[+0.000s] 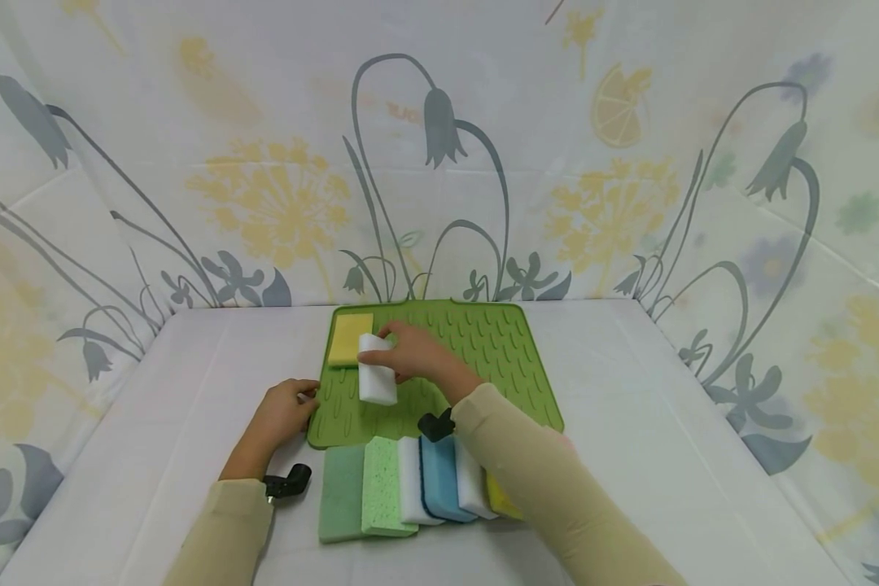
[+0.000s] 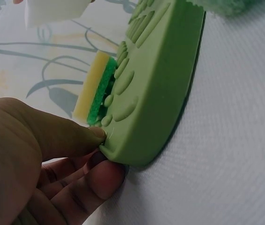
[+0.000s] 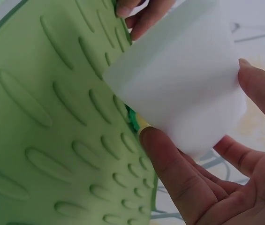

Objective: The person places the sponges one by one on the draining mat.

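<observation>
My right hand (image 1: 425,355) grips a plain white sponge block (image 1: 376,381) between thumb and fingers, holding it over the left part of a green ridged silicone mat (image 1: 483,350). In the right wrist view the white sponge (image 3: 184,75) hides most of a yellow sponge behind it. That yellow sponge (image 1: 352,335) lies on the mat's far left corner, its green scouring side (image 2: 102,91) facing down. With thumb and fingers, my left hand (image 1: 278,413) pinches the mat's left edge (image 2: 123,145).
Along the mat's near side lie a grey-green sponge (image 1: 343,496), a speckled light green sponge (image 1: 387,492), a white one (image 1: 412,480), a blue one (image 1: 445,480), another white one (image 1: 471,480) and a yellow one (image 1: 504,500), partly behind my right sleeve (image 1: 549,488). A flower-patterned cloth (image 1: 286,212) stands behind.
</observation>
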Tool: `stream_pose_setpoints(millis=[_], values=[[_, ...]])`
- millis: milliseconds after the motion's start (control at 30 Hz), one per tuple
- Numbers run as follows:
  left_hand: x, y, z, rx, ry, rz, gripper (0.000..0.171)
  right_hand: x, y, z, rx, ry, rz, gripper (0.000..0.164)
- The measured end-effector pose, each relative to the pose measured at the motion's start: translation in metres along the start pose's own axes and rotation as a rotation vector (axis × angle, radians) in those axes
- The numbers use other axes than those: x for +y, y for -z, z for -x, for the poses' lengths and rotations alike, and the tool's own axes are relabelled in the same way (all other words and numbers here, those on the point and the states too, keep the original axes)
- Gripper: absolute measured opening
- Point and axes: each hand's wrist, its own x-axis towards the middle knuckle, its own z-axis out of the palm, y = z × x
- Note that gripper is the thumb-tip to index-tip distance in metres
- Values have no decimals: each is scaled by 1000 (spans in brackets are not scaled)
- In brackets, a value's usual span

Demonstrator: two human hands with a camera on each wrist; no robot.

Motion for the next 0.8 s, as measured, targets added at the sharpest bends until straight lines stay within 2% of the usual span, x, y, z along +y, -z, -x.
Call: stream_pose_setpoints(millis=[267,800], values=[[0,0,0,-11,18,9,42,-7,-12,-6,-14,-25,6,65],[-1,1,-1,-14,-2,32,42,-13,-34,-15,14,-54,83,66]])
